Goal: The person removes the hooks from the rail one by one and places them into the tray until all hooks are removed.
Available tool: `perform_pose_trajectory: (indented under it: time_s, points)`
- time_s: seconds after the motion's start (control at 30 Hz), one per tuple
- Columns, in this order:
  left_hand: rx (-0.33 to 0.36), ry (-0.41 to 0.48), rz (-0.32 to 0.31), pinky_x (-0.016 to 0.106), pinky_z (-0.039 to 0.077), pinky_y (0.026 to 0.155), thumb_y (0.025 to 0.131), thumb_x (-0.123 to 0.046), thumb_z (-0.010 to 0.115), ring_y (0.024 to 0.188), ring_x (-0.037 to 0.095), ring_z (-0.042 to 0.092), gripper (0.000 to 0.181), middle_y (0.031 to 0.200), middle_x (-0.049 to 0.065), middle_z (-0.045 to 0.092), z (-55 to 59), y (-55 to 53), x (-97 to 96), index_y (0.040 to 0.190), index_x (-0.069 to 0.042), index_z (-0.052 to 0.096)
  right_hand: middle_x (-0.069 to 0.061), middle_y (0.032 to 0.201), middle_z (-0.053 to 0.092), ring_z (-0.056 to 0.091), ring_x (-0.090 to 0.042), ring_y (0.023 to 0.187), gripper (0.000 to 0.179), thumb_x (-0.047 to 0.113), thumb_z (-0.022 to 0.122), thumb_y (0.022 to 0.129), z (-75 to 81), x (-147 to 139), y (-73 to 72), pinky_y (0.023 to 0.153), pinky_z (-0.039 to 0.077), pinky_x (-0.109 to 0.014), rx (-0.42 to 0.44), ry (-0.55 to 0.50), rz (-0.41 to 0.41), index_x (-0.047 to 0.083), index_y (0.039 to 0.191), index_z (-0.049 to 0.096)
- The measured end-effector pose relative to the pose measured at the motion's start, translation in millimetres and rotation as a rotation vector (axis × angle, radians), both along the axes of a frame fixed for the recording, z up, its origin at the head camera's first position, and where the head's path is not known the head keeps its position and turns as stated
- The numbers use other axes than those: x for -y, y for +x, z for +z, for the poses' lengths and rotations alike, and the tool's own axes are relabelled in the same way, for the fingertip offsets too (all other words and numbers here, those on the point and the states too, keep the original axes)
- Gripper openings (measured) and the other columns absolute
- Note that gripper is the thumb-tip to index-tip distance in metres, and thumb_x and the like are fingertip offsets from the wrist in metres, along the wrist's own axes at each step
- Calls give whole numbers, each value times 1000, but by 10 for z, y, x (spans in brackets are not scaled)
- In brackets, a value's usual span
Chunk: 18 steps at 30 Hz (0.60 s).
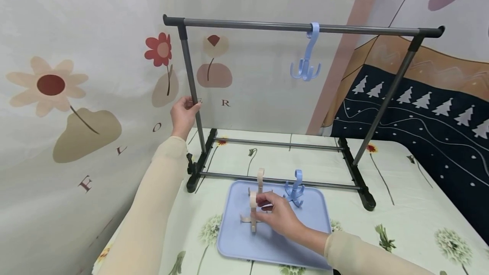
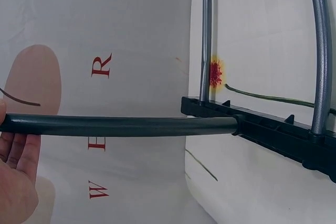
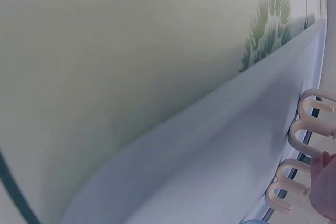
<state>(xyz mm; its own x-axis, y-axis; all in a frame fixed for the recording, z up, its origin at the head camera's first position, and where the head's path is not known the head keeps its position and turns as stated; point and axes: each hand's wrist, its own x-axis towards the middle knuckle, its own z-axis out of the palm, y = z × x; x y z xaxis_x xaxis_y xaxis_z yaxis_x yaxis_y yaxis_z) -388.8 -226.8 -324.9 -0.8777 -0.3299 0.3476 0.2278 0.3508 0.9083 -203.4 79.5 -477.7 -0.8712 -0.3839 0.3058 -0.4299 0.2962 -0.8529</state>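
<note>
My left hand [image 1: 183,116] grips the left upright post [image 1: 189,69] of a dark metal hanging rack, thumb on one side and fingers on the other. In the left wrist view that post [image 2: 131,126] runs into a black base foot. Over the blue tray [image 1: 237,247], my right hand [image 1: 280,215] pinches the stem of the nearer beige multi-prong hook [image 1: 253,213]. Behind it stands a second beige hook [image 1: 260,177], partly hidden. A blue hook [image 1: 294,192] is on the tray to the right. Another blue hook [image 1: 307,63] hangs from the top rail [image 1: 248,25].
The rack stands on a flower-print tablecloth [image 1: 412,224], its lower crossbar [image 1: 324,183] passing just behind the tray. A right post [image 1: 386,101] slants up to the rail. Close behind are a printed curtain [image 1: 95,20] and a dark tree-patterned cloth [image 1: 420,122].
</note>
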Motion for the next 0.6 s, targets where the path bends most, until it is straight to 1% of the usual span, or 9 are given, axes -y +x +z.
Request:
perform_pose_trajectory:
  time_s: [0.23,0.33,0.5,0.6]
  points:
    - [-2,-10,-4,41,44,96,97,-18,66,107,23,58,29,113,11,63,-4,12,8,121,-4,62,-12,108,66,66,-34,101,48,9,84,78,75,-45,39,87,55,-35,17,24,29,-4,119,63]
    - [1,-15,-2,41,44,97,97,-19,66,108,24,58,29,113,11,63,-13,9,12,121,-4,61,-14,112,66,65,-35,104,54,10,84,78,111,-76,55,90,54,-38,11,33,48,-4,124,61]
    - [1,-18,0,41,44,97,97,-19,66,108,24,58,29,114,11,63,-14,7,13,121,-5,62,-17,119,65,63,-37,108,58,14,86,76,180,-136,64,93,52,-38,-1,46,52,0,127,61]
    - [5,-23,-1,42,44,98,97,-20,66,109,24,58,30,115,12,64,-6,13,12,122,-5,61,-20,119,63,61,-39,110,60,15,86,77,243,-171,62,95,51,-36,9,36,54,-3,127,60]
